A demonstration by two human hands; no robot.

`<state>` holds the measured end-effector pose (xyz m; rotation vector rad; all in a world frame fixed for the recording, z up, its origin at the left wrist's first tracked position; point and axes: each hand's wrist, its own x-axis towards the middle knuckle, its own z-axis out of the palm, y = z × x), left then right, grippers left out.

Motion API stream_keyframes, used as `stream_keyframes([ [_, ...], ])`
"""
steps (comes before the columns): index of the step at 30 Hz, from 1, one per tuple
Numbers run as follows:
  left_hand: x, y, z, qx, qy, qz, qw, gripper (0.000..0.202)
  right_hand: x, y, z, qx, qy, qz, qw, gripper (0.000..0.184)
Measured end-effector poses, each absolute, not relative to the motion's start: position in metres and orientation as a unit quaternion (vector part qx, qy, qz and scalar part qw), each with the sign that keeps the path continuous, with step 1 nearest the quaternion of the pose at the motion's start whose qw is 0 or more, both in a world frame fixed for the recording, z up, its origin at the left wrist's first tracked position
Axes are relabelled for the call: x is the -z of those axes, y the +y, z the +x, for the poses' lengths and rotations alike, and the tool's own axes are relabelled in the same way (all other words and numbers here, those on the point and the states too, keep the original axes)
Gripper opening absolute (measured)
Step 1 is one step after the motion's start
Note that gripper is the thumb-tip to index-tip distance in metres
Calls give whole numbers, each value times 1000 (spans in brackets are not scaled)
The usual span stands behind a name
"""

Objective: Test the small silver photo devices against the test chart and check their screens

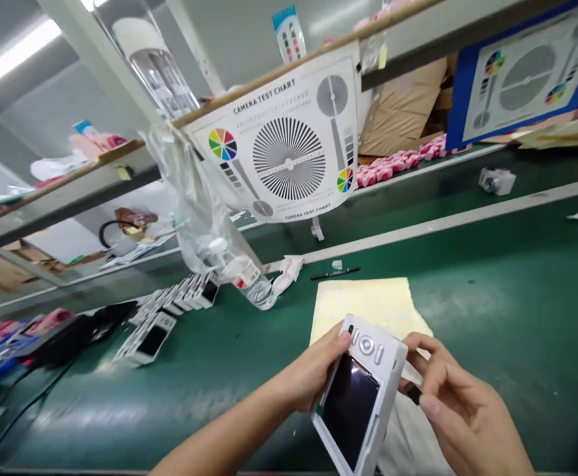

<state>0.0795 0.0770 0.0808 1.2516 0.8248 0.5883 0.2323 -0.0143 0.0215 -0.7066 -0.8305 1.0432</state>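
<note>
A small white camera [362, 390] with a dark rear screen and round buttons is held low in the middle. My left hand [313, 373] grips its left edge, thumb near the buttons. On the other side, my right hand [460, 406] is closed at the camera's right edge, its fingers pinching something small there that I cannot make out. A yellowish sheet [368, 301] lies on the green table [516, 297] just beyond the camera.
A camera test chart [289, 142] hangs from the shelf ahead. A plastic bag with a bottle [242, 271] hangs beside it. A row of white cameras [170, 311] lies at left, with dark cables beyond. A black pen [335, 272] lies behind the sheet. Another white camera [497, 180] sits far right.
</note>
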Motion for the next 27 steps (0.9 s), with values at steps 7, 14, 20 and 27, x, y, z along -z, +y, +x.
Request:
stream_keyframes([
  [7,-84,64,34,-181,336,593,709,47,-30,-35,194,-469,-347,-406,703,22],
  [14,-90,60,13,-141,348,693,615,53,-25,-40,174,-460,-352,-424,697,20],
  [20,-91,53,-3,-121,369,732,560,50,-21,-38,166,-526,-341,-400,669,21],
  [27,-61,48,-1,-100,336,579,736,53,-9,-43,158,-607,-322,-343,640,38],
])
